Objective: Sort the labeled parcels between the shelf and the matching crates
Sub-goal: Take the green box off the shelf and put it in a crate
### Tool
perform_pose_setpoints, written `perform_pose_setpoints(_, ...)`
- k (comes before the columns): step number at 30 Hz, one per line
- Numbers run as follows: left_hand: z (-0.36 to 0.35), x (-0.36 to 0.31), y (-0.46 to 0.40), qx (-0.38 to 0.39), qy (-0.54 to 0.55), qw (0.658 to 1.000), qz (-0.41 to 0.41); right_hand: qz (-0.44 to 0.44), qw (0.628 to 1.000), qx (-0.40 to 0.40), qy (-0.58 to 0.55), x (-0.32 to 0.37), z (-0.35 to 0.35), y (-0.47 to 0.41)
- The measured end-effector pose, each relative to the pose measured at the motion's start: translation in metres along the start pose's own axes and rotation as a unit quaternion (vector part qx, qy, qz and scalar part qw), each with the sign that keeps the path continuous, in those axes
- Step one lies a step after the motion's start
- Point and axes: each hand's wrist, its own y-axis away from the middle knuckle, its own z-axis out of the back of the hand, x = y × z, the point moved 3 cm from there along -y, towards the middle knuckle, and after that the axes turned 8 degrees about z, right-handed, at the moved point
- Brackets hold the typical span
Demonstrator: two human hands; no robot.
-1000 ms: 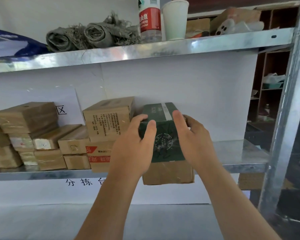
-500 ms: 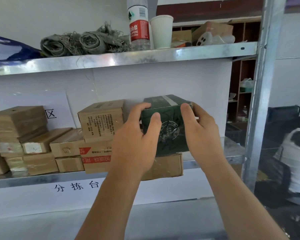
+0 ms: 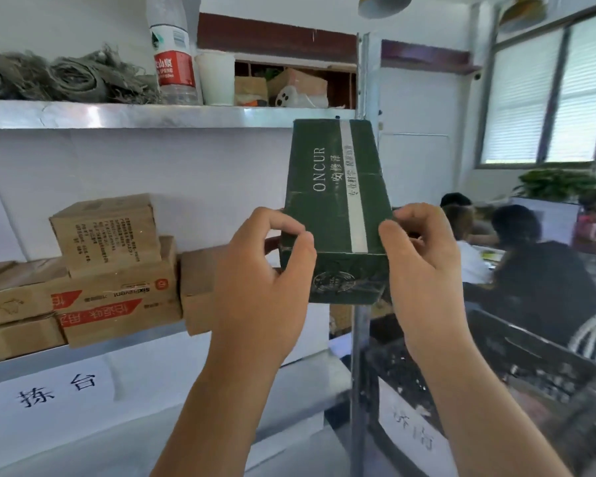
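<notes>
A silver metal shelf unit (image 3: 172, 115) fills the left half of the frame, its lower level stacked with brown cardboard parcels (image 3: 117, 270) at centre left. In the lower right sits a black plastic crate (image 3: 516, 366) with a white paper label (image 3: 413, 432) on its near wall, partly behind the shelf's upright post (image 3: 358, 356). At centre frame a long dark green cardboard box with a white stripe (image 3: 338, 201) is held in the air, clear of the shelf, its far end tipped up so the printed top faces the camera, probably to read it. The left hand (image 3: 258, 280) pinches its near left corner between thumb and fingers; the right hand (image 3: 424, 270) clamps the near right edge, so each grip is closed on the box. The post stands between box and crate and may need going around. A clear water bottle with a red label (image 3: 172, 53) and a white paper cup (image 3: 217, 79) stand on the top level. Seated people (image 3: 530, 266) are blurred at right.
</notes>
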Motion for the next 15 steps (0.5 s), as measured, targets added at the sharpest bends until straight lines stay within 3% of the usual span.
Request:
perform_pose_setpoints(4, -0.027, -0.009, 0.026, 0.086, 0.085, 0.992, 0.023, 0.023, 1.000, 0.017, -0.009, 0.009, 0.052, 0.018)
perform_pose_setpoints(10, -0.056, -0.026, 0.047, 0.185, 0.075, 0.980, 0.023, 0.064, 0.996, 0.064, -0.011, 0.010, 0.105, 0.027)
perform_pose_setpoints(15, -0.081, -0.036, 0.046, 0.234, 0.228, 0.936, 0.130, 0.010, 0.994, 0.058, -0.089, 0.011, 0.147, 0.015)
